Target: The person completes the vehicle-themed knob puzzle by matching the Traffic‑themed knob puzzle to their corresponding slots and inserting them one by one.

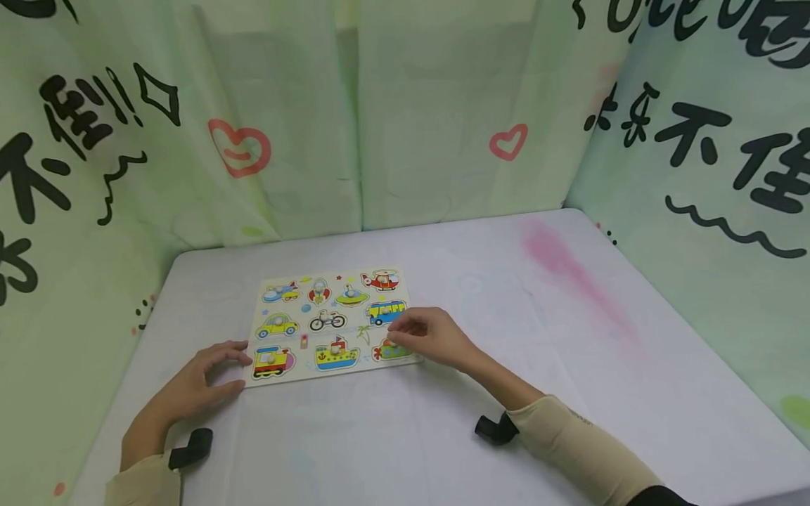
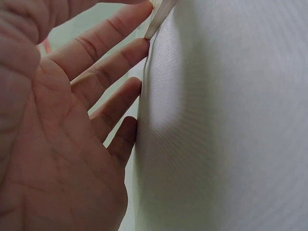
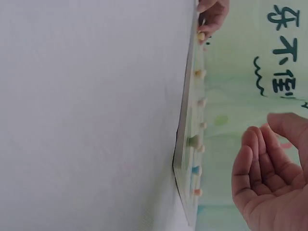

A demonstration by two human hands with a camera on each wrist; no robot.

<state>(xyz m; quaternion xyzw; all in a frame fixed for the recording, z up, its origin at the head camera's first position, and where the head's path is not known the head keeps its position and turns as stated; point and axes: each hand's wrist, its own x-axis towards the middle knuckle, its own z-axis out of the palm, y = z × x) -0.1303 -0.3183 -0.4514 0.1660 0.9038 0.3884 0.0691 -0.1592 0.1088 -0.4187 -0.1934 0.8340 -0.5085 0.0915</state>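
Observation:
A pale wooden knob puzzle board point(image 1: 316, 336) with colourful vehicle pieces lies flat on the white table. My left hand point(image 1: 201, 379) touches the board's left edge, fingertips along the side and thumb by the near corner. In the left wrist view the fingers of that hand point(image 2: 72, 125) are spread and nearly straight. My right hand point(image 1: 436, 339) is over the board's right edge, near the bus piece point(image 1: 387, 313) and the partly hidden green piece point(image 1: 401, 349). The right wrist view has this hand point(image 3: 274, 178) softly curved, apart from the knobs, holding nothing.
Other pieces include a train point(image 1: 272, 362), a ship point(image 1: 337, 355), a car point(image 1: 276, 325) and a helicopter point(image 1: 381, 280). A white cloth with a pink stain point(image 1: 557, 253) covers the table point(image 1: 506, 295). Green printed curtains point(image 1: 430, 84) stand around it.

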